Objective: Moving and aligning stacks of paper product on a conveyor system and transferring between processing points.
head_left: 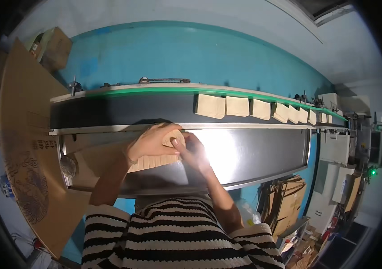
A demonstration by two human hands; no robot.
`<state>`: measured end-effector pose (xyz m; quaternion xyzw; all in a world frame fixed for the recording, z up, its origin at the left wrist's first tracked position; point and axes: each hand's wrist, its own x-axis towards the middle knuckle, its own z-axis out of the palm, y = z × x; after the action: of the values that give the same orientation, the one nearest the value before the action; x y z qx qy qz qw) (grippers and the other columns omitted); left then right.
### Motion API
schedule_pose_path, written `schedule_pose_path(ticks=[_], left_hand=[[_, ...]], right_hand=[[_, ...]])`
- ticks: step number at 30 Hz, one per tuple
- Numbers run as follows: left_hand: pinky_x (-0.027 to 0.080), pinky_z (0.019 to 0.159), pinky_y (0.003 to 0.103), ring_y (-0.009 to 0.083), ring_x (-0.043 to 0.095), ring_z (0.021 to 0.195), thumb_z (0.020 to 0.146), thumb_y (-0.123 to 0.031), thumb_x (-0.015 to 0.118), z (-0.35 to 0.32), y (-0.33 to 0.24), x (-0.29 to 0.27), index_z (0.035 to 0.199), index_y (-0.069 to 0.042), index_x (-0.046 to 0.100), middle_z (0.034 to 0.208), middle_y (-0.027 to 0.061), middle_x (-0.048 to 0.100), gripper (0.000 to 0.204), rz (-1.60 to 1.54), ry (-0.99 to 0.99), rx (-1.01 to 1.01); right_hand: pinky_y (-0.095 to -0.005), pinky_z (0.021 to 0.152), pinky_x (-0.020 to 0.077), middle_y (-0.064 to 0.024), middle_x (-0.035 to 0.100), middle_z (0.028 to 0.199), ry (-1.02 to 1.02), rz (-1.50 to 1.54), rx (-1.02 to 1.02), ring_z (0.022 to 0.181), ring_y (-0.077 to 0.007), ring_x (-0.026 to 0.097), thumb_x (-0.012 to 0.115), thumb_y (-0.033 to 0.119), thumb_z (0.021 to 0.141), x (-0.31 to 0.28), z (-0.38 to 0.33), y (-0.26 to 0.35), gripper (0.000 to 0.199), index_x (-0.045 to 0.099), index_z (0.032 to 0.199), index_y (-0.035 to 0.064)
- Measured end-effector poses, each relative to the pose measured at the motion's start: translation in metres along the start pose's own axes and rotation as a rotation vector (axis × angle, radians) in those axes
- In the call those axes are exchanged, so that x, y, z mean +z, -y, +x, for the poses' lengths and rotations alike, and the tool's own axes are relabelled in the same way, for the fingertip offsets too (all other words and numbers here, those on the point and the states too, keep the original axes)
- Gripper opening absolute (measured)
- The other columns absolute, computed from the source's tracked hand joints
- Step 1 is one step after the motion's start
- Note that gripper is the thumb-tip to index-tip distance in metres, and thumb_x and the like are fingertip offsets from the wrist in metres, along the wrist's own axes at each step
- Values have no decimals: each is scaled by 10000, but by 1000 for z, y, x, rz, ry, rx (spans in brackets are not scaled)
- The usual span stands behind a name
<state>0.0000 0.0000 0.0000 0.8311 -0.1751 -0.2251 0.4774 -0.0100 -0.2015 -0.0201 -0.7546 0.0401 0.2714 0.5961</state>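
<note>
One tan paper packet (172, 134) is being held up between the left hand (153, 140) and the right hand (194, 154), over the left half of a stainless-steel tray (267, 150). Left fingers are being kept together, clamped over the packet's upper side; the left thumb is being hidden. The right thumb is being pressed against the packet's near face; the other right fingers are being partly lost in shadow behind it, their exact grip impossible to tell.

Just below the hands, a close-set row of tan packets (155, 162) is being supported by the tray, its left end being partly covered by the left forearm. Beyond the tray, a spaced line of folded tan packets (237, 106) is being carried on the right half of a dark conveyor belt (124, 110), being bordered on the far side by a green guide rail (155, 89). The left end is being flanked by a large printed cardboard panel (25, 134); at lower right, flattened cardboard (289, 197) is being stacked upright.
</note>
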Motion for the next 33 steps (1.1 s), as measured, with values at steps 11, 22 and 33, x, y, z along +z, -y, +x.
schedule_pose_path(ticks=[11,22,33], left_hand=[[477,940,404,367,599,1089,725,-339,840,-15,-6,1,1249,-64,554,1192,180,611,657,26,-103,62],[475,952,403,368,592,1118,712,-316,848,-38,3,-17,1263,-73,544,1211,170,612,675,23,-66,39],[482,947,400,366,602,1112,701,-321,858,-48,16,-16,1255,-74,546,1190,165,627,682,26,-133,102]], right_hand=[[-267,792,499,-97,654,1054,-206,450,118,907,-143,624,634,364,971,-24,30,-10,434,562,1182,-8],[-251,756,455,-28,631,932,165,78,262,828,-94,539,620,334,976,-2,-18,4,364,623,1106,-5],[-261,700,461,-59,640,882,12,8,66,784,-110,563,677,388,939,48,-21,13,451,612,1134,-13]])
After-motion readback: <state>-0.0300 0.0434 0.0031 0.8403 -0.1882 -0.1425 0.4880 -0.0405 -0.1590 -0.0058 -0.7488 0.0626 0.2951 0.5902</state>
